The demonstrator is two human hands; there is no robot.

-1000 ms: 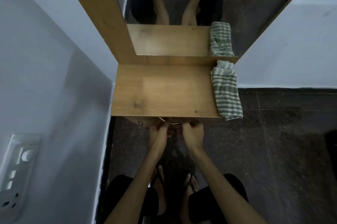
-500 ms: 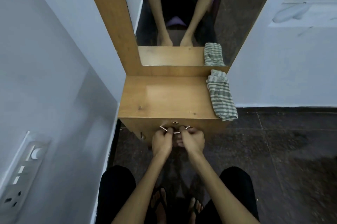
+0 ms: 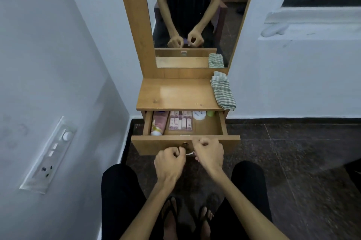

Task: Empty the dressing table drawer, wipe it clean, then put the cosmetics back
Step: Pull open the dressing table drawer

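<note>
The wooden drawer [image 3: 224, 139] of the dressing table stands pulled out towards me. Inside lie a pink tube [image 3: 159, 123] at the left, a clear pack of small pink bottles [image 3: 180, 122] in the middle, a white round jar [image 3: 199, 115] and a green item [image 3: 210, 113] at the back right. My left hand [image 3: 169, 160] and my right hand [image 3: 210, 152] are both closed on the metal drawer handle [image 3: 189, 153] at the drawer front. A striped green-and-white cloth [image 3: 222, 90] lies folded on the right of the table top [image 3: 175, 93].
A mirror [image 3: 191, 14] rises behind the table top and reflects the person's arms. A white wall with a switch panel [image 3: 48, 154] runs along the left. Dark tiled floor [image 3: 293, 151] lies to the right. My knees and sandalled feet are below the drawer.
The drawer was closed and now stands pulled open, showing the cosmetics inside. Both hands moved back towards me with the handle, and the view has pulled away from the table.
</note>
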